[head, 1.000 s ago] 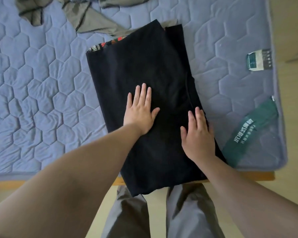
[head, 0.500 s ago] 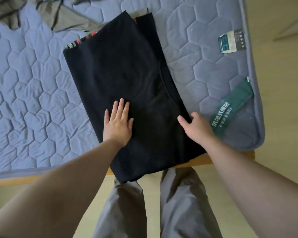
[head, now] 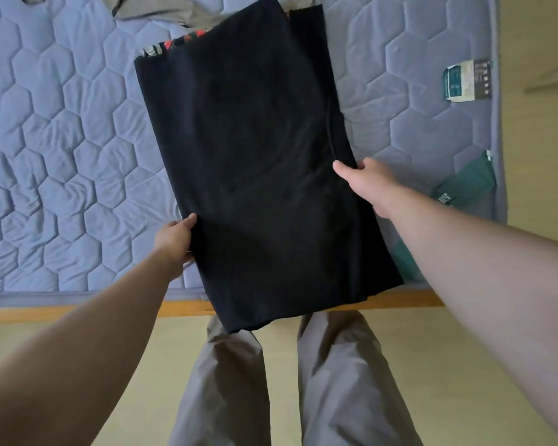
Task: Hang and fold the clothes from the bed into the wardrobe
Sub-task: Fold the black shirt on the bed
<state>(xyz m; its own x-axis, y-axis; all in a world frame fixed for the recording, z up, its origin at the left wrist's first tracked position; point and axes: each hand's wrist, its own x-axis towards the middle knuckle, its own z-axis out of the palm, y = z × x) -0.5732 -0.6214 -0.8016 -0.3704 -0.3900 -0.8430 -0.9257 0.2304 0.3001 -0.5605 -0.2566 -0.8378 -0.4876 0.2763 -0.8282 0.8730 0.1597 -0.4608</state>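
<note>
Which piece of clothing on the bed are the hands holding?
The black folded one: left hand and right hand grip its edges; the khaki garment beyond lies untouched.

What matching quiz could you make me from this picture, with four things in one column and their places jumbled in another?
Things:
1. left hand
2. right hand
3. paper tag
4. olive garment

Places:
A. lying alone near the right edge of the mattress pad
B. holding the right edge of the black folded garment
C. crumpled at the far end, beyond the black folded garment
D. holding the left edge of the black folded garment

Pairs: 1-D, 2-B, 3-A, 4-C.
</note>
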